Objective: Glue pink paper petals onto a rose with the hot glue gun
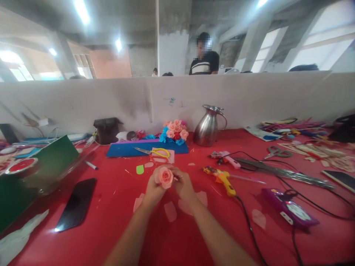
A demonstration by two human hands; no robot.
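Observation:
A pink paper rose (165, 177) faces up at the middle of the red table (111, 240). My left hand (154, 190) is closed round its lower left side. Close against the flower's right side, my right hand (183, 184) has its fingers bent together; whatever lies between them is too small to make out. Loose pink petals (170, 211) lie on the table under and around my wrists. Beyond my hands are yellow-handled scissors (152, 152) and a green paper piece (140, 169).
A yellow glue gun (222, 179), a pink glue gun (226, 158) and a purple power box (290, 208) with cables lie right. A steel jug (207, 127) and a flower bunch (176, 132) stand behind. At left is a phone (76, 203). A person (205, 61) is beyond the partition.

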